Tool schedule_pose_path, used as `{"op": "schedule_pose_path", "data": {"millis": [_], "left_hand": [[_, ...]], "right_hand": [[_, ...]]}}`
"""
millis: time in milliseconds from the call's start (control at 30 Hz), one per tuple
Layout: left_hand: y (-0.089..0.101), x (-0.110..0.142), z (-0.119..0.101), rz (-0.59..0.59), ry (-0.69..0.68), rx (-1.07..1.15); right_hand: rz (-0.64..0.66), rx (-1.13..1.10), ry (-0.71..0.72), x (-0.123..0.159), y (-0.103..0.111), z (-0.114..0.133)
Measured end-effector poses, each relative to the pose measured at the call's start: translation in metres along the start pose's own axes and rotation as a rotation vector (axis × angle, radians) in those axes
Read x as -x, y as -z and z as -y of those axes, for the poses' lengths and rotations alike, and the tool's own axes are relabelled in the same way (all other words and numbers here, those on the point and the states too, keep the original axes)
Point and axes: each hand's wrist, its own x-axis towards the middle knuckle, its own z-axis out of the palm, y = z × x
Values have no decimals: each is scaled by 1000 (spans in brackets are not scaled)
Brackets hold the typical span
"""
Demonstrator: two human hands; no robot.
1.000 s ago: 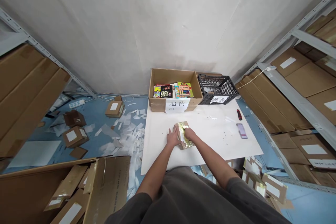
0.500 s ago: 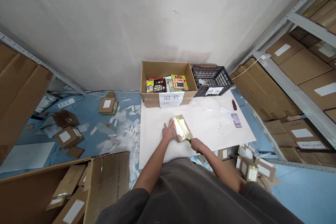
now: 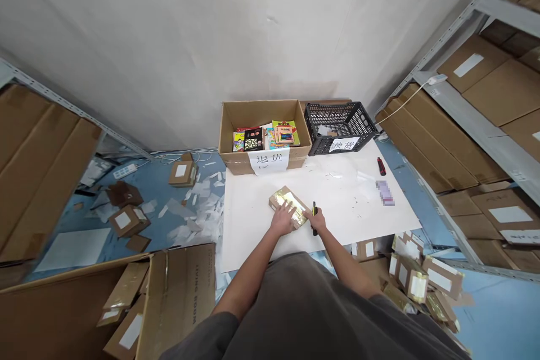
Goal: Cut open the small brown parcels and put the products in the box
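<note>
Here, at a wallside white table (image 3: pixel 248 225), left hand (image 3: pixel 284 217) splays over parcel (image 3: pixel 298 217), right hand (image 3: pixel 318 220) grips cutter (image 3: pixel 314 207).

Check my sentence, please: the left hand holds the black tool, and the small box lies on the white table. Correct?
One mistake: in the head view, the right hand holds the black tool. The small box does lie on the white table.

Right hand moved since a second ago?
Yes. Judged against the carton, the right hand shifted right, from over the parcel to its right side.
</note>
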Motion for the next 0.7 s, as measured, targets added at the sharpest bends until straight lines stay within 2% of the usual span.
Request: {"op": "schedule_pose_path", "data": {"millis": [33, 100, 367, 533, 700], "left_hand": [[3, -3, -1, 56, -78, -12], [9, -7, -4, 109, -127, -55], [14, -19, -19, 39, 8, -272], [12, -23, -29, 3, 97, -237], [-3, -13, -35, -84, 108, -191]], "right_hand": [[-15, 5, 31, -4, 0, 0], [-34, 27, 83, -12, 1, 0], [-37, 137, 167, -42, 3, 27], [28, 194, 267, -53, 3, 34], [70, 212, 282, -57, 4, 37]]}}
